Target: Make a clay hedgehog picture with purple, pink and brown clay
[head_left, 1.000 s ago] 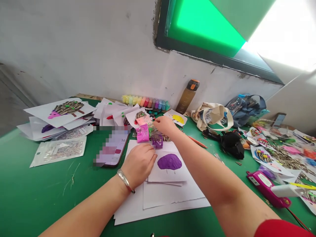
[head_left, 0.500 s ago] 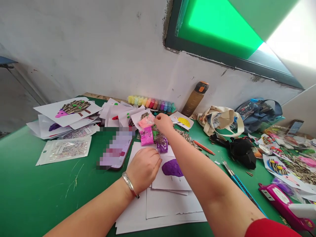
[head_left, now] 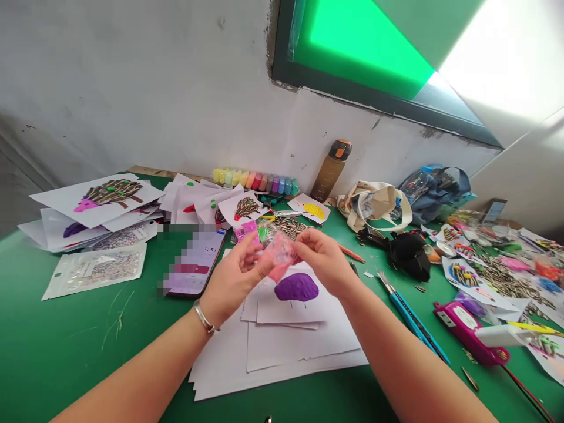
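A clear plastic packet of light pink modelling clay [head_left: 278, 257] is between my hands, above the sheets of white paper [head_left: 304, 349]. My left hand [head_left: 235, 270], with a silver bangle at its wrist, grips the packet's left side. On the other side, the fingers of my right hand [head_left: 325, 261] pinch its edge. Below them a purple clay oval [head_left: 297, 288] lies flat on a small sheet, with short drawn lines under it. Just behind my left fingers is a bright pink clay packet [head_left: 245, 231], and a green one [head_left: 265, 234] is partly hidden.
Left are a phone [head_left: 194, 264], a bead bag [head_left: 97, 270] and piled seed pictures [head_left: 112, 194]. A bottle [head_left: 331, 170], clay packets [head_left: 255, 181] and sunflower seeds [head_left: 293, 228] stand or lie behind. Right are blue-handled tools [head_left: 414, 320], a black pouch [head_left: 409, 255] and a magenta glue gun [head_left: 469, 335].
My right hand has come back from the packets with the light pink clay packet, and my left hand now grips it too. The view has shifted slightly to the right.
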{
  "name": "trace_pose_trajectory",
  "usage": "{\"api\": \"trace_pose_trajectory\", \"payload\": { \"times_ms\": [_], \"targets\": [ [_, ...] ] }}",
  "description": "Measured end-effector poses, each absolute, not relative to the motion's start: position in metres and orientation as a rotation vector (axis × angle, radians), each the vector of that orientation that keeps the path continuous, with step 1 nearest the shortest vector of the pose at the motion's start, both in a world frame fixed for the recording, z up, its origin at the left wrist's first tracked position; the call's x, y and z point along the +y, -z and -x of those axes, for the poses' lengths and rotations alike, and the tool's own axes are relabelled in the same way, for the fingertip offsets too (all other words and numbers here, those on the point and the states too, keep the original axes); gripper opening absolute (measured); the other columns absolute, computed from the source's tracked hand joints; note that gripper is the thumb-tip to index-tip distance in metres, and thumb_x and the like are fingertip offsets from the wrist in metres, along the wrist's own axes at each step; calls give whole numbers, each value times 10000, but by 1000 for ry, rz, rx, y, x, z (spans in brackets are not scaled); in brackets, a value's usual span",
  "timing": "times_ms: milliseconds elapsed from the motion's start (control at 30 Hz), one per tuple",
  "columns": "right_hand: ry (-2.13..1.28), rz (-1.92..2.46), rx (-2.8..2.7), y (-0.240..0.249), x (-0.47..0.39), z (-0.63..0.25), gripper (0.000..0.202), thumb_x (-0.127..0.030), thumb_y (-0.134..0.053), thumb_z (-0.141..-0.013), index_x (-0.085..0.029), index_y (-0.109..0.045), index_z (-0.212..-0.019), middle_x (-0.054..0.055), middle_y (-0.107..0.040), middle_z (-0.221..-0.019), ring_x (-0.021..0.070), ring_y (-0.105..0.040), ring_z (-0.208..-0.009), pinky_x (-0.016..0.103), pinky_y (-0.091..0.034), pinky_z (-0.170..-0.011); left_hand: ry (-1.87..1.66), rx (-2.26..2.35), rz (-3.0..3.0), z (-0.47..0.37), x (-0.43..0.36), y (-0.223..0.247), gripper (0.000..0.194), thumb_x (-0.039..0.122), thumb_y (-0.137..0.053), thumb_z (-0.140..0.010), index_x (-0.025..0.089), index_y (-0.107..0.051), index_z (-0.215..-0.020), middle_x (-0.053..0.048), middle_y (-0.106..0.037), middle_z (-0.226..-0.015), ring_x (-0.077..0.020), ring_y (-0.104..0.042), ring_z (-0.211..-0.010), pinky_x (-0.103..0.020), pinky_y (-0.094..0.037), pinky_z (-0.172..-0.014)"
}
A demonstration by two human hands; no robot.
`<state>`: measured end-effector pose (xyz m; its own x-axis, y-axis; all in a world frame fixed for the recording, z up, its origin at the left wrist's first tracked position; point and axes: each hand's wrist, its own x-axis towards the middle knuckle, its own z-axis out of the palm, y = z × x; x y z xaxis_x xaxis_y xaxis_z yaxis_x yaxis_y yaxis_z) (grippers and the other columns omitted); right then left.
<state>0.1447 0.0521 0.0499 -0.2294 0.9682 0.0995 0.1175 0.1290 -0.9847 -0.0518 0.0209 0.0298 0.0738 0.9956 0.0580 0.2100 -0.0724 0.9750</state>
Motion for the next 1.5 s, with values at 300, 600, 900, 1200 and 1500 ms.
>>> {"api": "trace_pose_trajectory", "payload": {
  "times_ms": [300,600,900,1200,1500],
  "targets": [
    [-1782,1008,-1239,-31,13,-150,352,-382,-741,-753,-177,-650,-1025,49,-670,-922,147,-616,-771,280,-492,-680,-882,1096,-1300,38,12,-41,243,418,-681,-782,178,-707,-808,-18,-705,-800,-188,-657,-751,-318,-553,-722],
    [-1658,1065,-1325,-25,16,-145,194,-311,-722,-737,-154,-674,-841,3,-643,-724,119,-561,-655,254,-433,-625,-753,975,-1240,38,16,-35,174,330,-721,-761,172,-670,-814,-24,-722,-796,-183,-673,-760,-299,-538,-716],
    [-1636,1134,-1307,-31,11,-139,279,-407,-740,-738,-153,-632,-779,1,-595,-691,113,-499,-631,246,-375,-582,-881,1086,-1272,34,9,-47,143,309,-712,-771,189,-639,-797,23,-710,-732,-155,-682,-730,-245,-542,-692],
    [-1571,1071,-1438,-28,8,-140,278,-392,-639,-805,-137,-642,-696,-3,-529,-627,111,-432,-611,257,-353,-584,-901,1046,-1278,34,9,-48,150,313,-720,-774,188,-663,-834,23,-715,-754,-154,-693,-732,-244,-563,-695],
    [-1482,1076,-1413,-26,7,-136,166,-320,-641,-806,-167,-694,-841,27,-646,-789,149,-547,-739,280,-426,-685,-934,1056,-1337,34,9,-47,239,355,-700,-792,173,-689,-946,-49,-729,-983,-202,-681,-893,-316,-570,-803]
  ]
}}
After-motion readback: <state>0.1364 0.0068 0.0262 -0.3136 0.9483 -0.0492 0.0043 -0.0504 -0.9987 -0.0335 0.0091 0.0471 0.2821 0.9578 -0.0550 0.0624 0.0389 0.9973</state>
